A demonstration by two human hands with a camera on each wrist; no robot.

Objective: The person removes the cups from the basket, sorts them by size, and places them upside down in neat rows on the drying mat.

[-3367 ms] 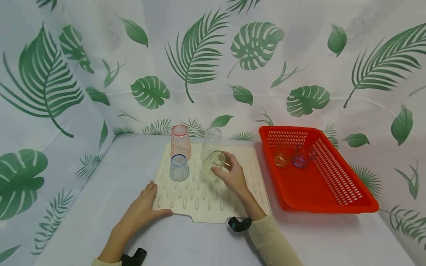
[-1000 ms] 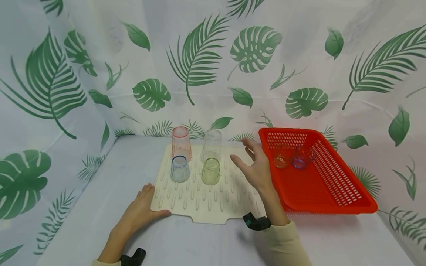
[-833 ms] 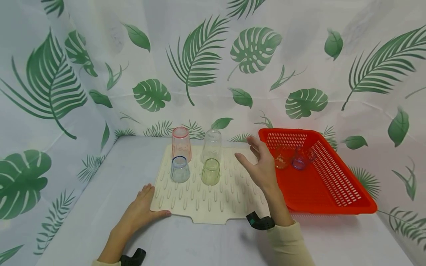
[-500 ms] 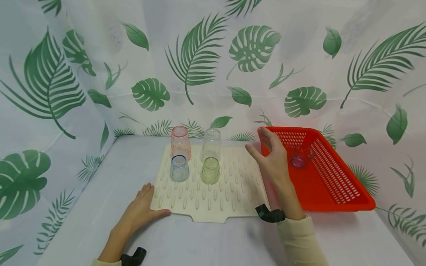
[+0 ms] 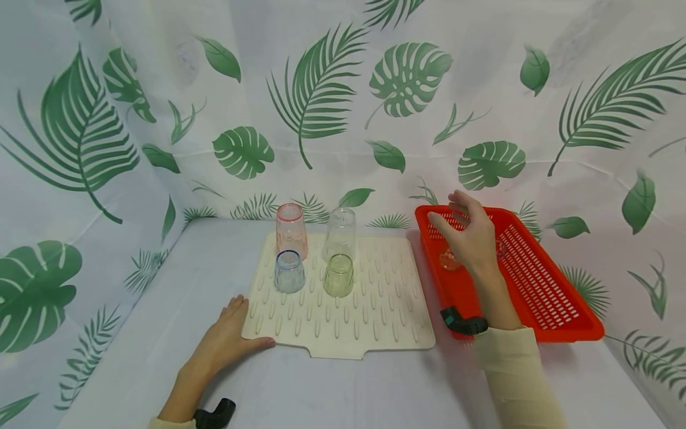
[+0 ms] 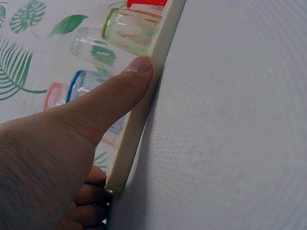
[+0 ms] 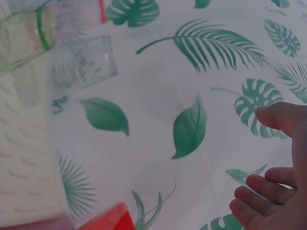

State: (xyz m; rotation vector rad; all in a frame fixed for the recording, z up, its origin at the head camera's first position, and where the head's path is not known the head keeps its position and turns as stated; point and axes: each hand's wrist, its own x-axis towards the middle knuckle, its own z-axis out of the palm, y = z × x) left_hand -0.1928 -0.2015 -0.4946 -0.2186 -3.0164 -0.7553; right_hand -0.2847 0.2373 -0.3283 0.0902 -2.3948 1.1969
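Note:
My left hand [image 5: 227, 330] rests at the near left corner of a cream drying board [image 5: 343, 336], its straight thumb against the front edge and its fingers along the left side. Upside down on the board stand a tall pink-rimmed glass [image 5: 292, 238], a tall clear glass [image 5: 341, 235], a short blue-rimmed glass [image 5: 289, 277] and a short green glass [image 5: 339, 280]. My right hand [image 5: 474, 235] hovers over a red plastic basket [image 5: 440, 285], fingers spread and holding nothing. Below it in the basket lies an orange-tinted glass [image 5: 449, 260]; a purple glass [image 5: 501, 249] is mostly hidden behind the hand.
The basket stands right of the board on a white-covered table [image 5: 321, 393]. A leaf-patterned cloth [image 5: 332, 77] hangs behind and at the left side. Each wrist carries a black camera mount, one of them the right mount [image 5: 463, 322].
My right hand set the green glass on the board and let it go. It then moved right, over the basket. The left hand stays at the board's corner.

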